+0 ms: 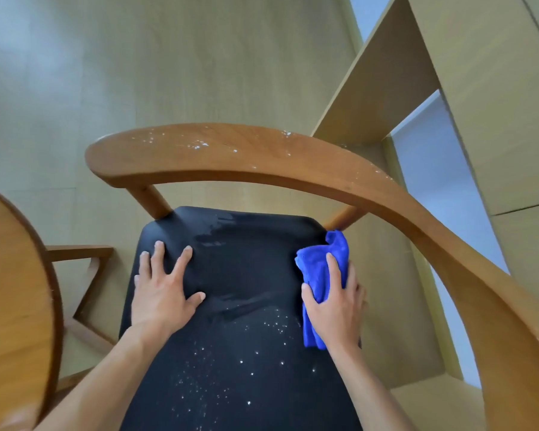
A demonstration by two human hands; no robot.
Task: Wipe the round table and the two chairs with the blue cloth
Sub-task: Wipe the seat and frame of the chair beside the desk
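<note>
Right hand grips bunched blue microfibre cloth at black padded chair seat right edge, left hand flat, bracing; best sweep overlapping strokes toward white specks.

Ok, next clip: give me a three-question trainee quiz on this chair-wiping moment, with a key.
1. True or false: the left hand lies flat on the black seat.
2. Which hand grips the blue cloth? A) left B) right C) both
3. Fill in: white specks remain on the seat's near part and on the wooden ____ above it.

Key:
1. True; its fingers are spread on the seat's left side.
2. B; the right hand holds the cloth at the seat's right edge.
3. Backrest; specks dot its top, while the seat's far part shows wiped streaks.
</note>
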